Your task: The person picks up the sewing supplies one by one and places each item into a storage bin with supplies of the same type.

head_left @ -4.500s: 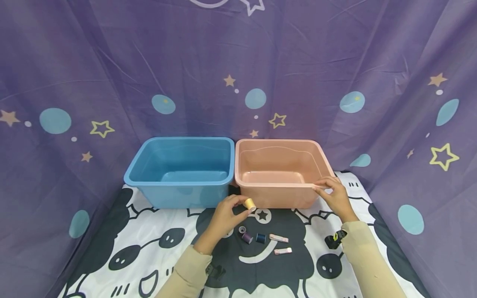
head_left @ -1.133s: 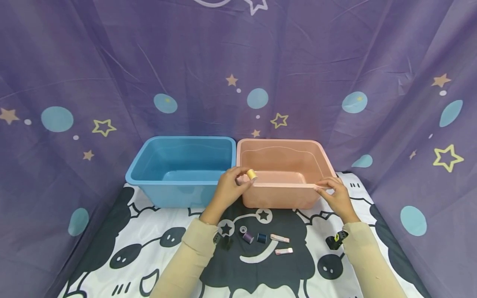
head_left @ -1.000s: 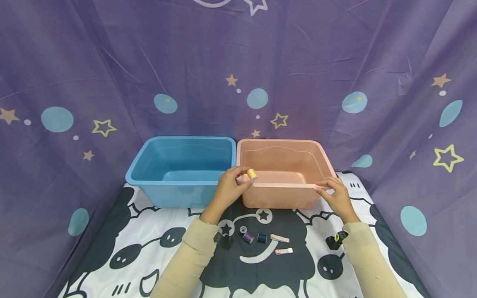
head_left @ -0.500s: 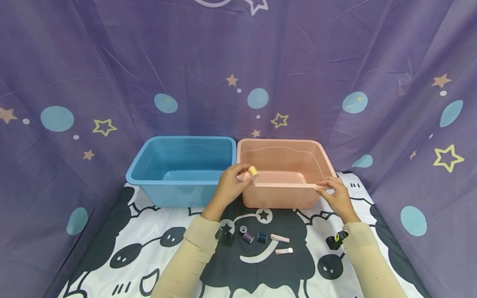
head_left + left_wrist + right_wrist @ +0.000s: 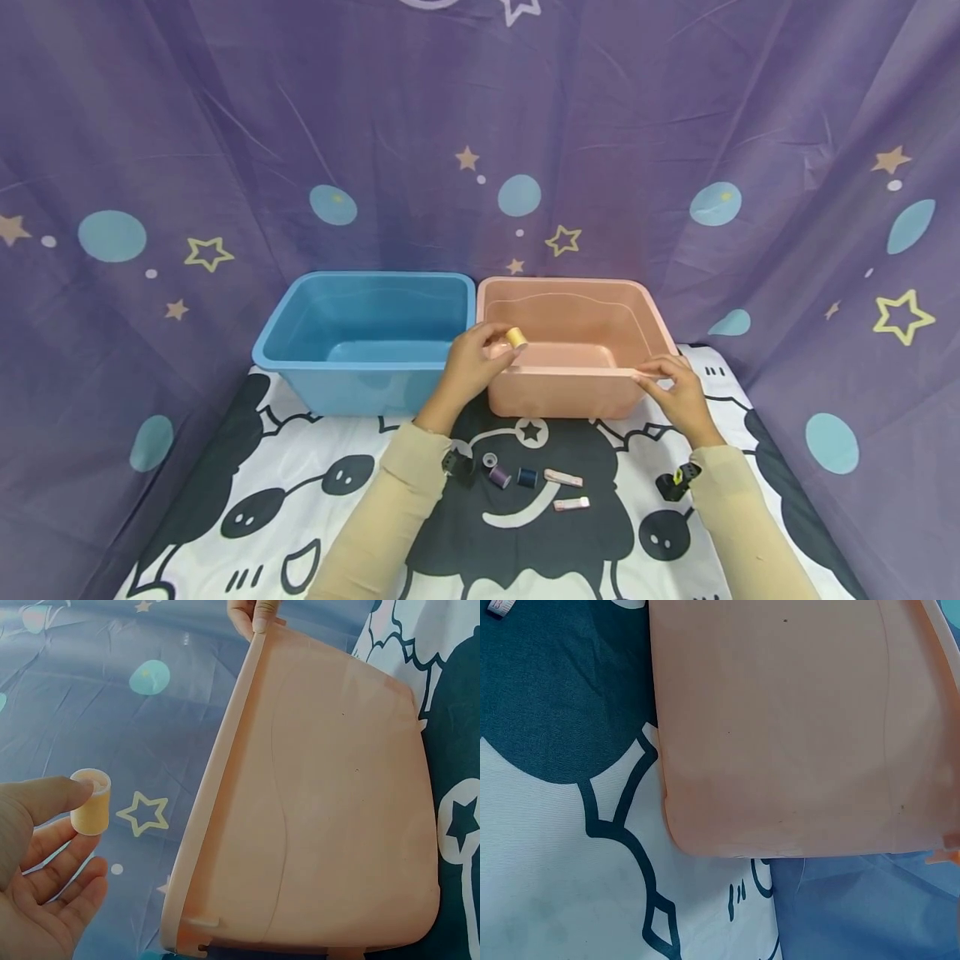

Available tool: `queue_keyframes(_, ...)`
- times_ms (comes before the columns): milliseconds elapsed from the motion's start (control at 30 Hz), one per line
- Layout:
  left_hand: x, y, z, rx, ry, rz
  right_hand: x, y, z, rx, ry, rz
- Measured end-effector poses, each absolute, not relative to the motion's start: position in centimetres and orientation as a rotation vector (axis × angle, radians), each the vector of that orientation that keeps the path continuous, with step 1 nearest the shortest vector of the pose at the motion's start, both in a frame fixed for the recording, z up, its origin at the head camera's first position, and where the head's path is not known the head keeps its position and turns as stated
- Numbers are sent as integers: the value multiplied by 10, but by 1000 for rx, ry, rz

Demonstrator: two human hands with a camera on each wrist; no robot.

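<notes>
My left hand [image 5: 471, 364] pinches a yellow thread spool [image 5: 516, 337] between thumb and fingers, over the front left part of the peach bin [image 5: 562, 394]. In the left wrist view the spool [image 5: 91, 814] is upright, beside the bin's rim [image 5: 217, 787], with the thumb on its top edge. At the bin's front right corner my right hand [image 5: 678, 398] grips the rim with thumb and fingers. The right wrist view has the bin's outer wall [image 5: 780, 735]; the right hand is almost wholly out of it.
Left of the peach bin stands a blue bin [image 5: 360, 392]. On the patterned cloth in front lie a purple spool [image 5: 499, 477], a small grey spool [image 5: 490, 460], a navy spool [image 5: 527, 477] and two slim pink-and-white pieces [image 5: 572, 503]. A purple curtain [image 5: 420, 108] hangs behind.
My left hand has carried the yellow spool up and forward from in front of the peach bin to above its rim, then slightly right. My right hand has stayed on the rim.
</notes>
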State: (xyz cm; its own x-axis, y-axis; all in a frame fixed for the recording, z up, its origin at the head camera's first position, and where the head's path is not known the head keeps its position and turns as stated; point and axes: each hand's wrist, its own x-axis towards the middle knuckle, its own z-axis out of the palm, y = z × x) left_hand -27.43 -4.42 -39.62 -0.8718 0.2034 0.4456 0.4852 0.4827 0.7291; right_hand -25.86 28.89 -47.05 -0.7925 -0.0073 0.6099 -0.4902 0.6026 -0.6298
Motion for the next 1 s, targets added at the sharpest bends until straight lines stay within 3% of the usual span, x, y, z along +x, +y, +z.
queue_keyframes(1000,-286,-40,-397,-474,-2484,-1376,-259,289,-471,392,-2261,1126)
